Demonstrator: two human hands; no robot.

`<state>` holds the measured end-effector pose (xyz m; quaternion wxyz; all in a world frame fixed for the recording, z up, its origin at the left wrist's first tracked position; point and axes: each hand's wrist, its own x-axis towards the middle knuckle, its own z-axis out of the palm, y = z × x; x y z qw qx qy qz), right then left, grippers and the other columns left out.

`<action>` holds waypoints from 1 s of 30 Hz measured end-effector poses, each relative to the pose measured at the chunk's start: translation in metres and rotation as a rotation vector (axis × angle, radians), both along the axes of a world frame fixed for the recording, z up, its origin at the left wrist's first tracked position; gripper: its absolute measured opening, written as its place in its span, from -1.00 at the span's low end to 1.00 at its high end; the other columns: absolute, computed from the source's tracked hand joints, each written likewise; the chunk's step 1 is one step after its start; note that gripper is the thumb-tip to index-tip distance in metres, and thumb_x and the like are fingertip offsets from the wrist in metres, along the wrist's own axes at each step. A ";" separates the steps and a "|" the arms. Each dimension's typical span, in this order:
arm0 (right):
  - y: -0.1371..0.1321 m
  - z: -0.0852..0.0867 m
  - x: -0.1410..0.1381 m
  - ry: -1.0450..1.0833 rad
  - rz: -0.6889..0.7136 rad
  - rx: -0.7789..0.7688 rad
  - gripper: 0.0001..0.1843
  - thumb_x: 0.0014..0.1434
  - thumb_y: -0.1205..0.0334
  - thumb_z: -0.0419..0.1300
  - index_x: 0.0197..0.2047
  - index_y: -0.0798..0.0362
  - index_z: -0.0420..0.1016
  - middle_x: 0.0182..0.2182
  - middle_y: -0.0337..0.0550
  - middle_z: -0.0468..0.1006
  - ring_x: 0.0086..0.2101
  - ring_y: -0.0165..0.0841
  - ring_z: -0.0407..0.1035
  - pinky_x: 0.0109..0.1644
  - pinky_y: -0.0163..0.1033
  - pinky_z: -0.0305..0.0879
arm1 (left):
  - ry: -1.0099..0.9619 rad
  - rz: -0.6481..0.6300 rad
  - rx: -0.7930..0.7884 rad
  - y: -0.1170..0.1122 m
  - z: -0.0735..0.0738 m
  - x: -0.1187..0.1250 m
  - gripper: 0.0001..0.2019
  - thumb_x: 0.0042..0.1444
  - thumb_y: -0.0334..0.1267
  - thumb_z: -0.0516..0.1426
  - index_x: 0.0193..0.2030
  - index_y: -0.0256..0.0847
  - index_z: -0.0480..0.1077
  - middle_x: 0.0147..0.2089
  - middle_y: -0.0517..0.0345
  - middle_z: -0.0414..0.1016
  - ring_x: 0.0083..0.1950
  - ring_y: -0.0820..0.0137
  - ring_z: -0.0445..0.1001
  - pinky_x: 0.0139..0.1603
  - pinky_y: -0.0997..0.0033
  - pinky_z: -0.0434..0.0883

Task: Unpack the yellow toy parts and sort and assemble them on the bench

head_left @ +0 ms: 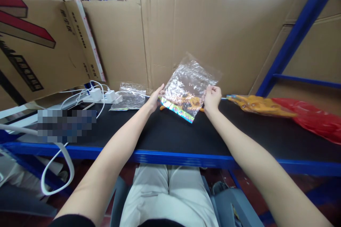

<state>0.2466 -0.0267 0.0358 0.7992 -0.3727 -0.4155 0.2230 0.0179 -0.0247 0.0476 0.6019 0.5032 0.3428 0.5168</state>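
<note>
Between my two hands a clear plastic bag [188,79] is held up, tilted, over the black tabletop. A colourful printed strip runs along its lower edge. My left hand [154,100] is closed on the bag's left side, near the strip. On the opposite side, my right hand [212,97] pinches the bag with curled fingers. Orange shapes [195,103] show through and just beside the bag's lower part; whether they lie inside it or behind it I cannot tell.
Another clear bag [130,95] lies flat at the left, by a white power strip [105,95] with plugs and cables. To the right are a bagged orange item [259,105] and a red plastic bag [309,117]. Cardboard [202,35] walls the back; a blue beam [181,158] edges the front.
</note>
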 end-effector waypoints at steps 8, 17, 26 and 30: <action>0.002 0.005 0.001 0.319 0.083 -0.138 -0.83 0.29 0.26 -0.05 -0.32 -0.04 -0.01 -0.46 -0.41 0.37 -0.55 -0.49 0.47 -0.42 -0.33 0.46 | 0.241 -0.360 0.049 -0.014 -0.005 0.005 -0.49 -0.01 0.17 0.15 -0.21 -0.31 0.42 -0.20 -0.11 0.55 -0.23 0.28 0.54 -0.37 0.40 0.43; -0.007 0.006 -0.003 0.363 0.192 -0.271 -0.83 0.29 0.31 -0.04 -0.36 0.01 0.08 -0.47 -0.32 0.45 -0.47 -0.49 0.49 -0.42 -0.41 0.44 | 0.374 -0.066 0.093 -0.002 -0.016 0.010 -0.88 0.01 -0.31 0.21 -0.39 -0.36 0.40 -0.45 0.04 0.53 -0.46 0.46 0.49 -0.46 0.53 0.40; 0.000 0.003 0.005 0.352 0.178 -0.305 -0.69 0.16 0.34 0.17 -0.51 0.05 0.11 -0.69 -0.48 0.17 -0.71 -0.61 0.11 -0.61 -0.48 0.22 | 0.392 0.079 0.100 0.003 -0.016 0.010 -0.89 0.11 -0.34 0.07 -0.28 -0.34 0.38 -0.43 0.05 0.49 -0.45 0.45 0.47 -0.46 0.49 0.42; -0.001 0.002 0.003 0.339 0.199 -0.345 -0.71 0.18 0.36 0.14 -0.51 0.04 0.12 -0.69 -0.46 0.19 -0.71 -0.59 0.11 -0.64 -0.45 0.20 | 0.642 0.369 0.310 0.009 -0.021 0.006 -0.69 0.06 -0.39 0.09 -0.01 -0.37 0.31 -0.02 -0.19 0.45 -0.01 0.25 0.47 -0.04 0.25 0.44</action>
